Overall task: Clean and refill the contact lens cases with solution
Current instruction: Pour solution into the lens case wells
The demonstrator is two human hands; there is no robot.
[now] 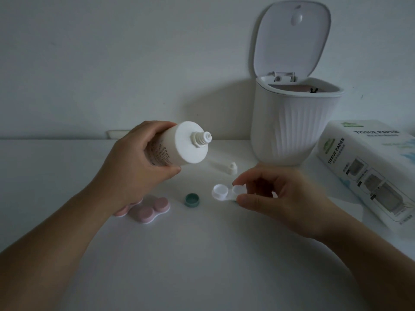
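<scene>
1. Head view: the left hand [137,162] is wrapped around a white solution bottle [179,144], held above the worktop [179,254] and tipped so its uncapped nozzle points right.
2. The right hand [276,194] pinches one end of an open white lens case [222,193] between thumb and fingers, low over the worktop.
3. A teal cap [192,199] lies just left of that case; the bottle's small white cap [232,168] stands behind it.
4. Closed pink lens cases [149,211] sit under the left wrist.
5. A white bin [292,122] with raised lid and a tissue paper pack [368,167] stand to the right.
</scene>
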